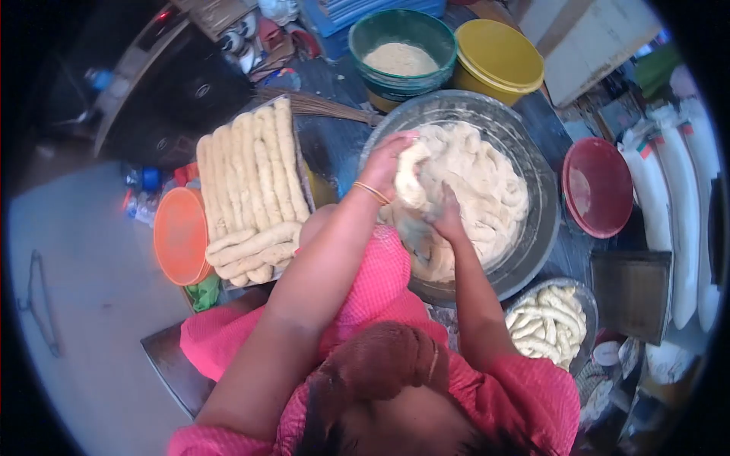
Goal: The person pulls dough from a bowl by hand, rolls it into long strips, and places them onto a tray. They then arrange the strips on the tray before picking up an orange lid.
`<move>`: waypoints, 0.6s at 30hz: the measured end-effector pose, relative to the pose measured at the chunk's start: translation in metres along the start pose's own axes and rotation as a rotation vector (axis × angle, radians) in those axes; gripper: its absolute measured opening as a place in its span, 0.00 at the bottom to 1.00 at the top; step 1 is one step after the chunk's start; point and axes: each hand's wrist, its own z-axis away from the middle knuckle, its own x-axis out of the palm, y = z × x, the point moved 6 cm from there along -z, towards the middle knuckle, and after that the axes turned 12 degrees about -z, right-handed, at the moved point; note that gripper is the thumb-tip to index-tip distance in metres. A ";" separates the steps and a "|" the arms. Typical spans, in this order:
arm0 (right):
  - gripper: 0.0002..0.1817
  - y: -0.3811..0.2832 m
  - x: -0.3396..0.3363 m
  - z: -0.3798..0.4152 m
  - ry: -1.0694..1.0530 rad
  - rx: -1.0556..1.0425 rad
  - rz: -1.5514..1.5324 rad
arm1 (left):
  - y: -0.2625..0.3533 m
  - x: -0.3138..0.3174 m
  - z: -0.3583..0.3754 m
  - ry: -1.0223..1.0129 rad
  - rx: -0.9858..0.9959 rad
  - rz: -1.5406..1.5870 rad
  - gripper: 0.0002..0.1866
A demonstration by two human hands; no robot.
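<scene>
My left hand (389, 166) is closed round a lump of dough (411, 173), lifted at the left side of a wide grey basin (541, 228). Inside the basin lies a large mass of soft, pale dough (479, 182) with folds and ridges. My right hand (447, 216) is low over this mass, just below and to the right of the lump. Its fingers look extended and apart, with nothing visible held in them. A blurred greyish patch shows between the two hands, and I cannot make out what it is.
Dough ropes (251, 167) lie in rows on a tray at left, beside an orange basin (181, 235). Flour fills a green basin (403, 61) near a yellow bucket (498, 61). At right are a red basin (598, 187) and a bowl of dough strips (547, 323).
</scene>
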 end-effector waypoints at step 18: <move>0.17 -0.087 -0.139 0.013 0.425 -0.172 -1.235 | -0.006 0.026 0.011 -0.029 0.140 -1.387 0.25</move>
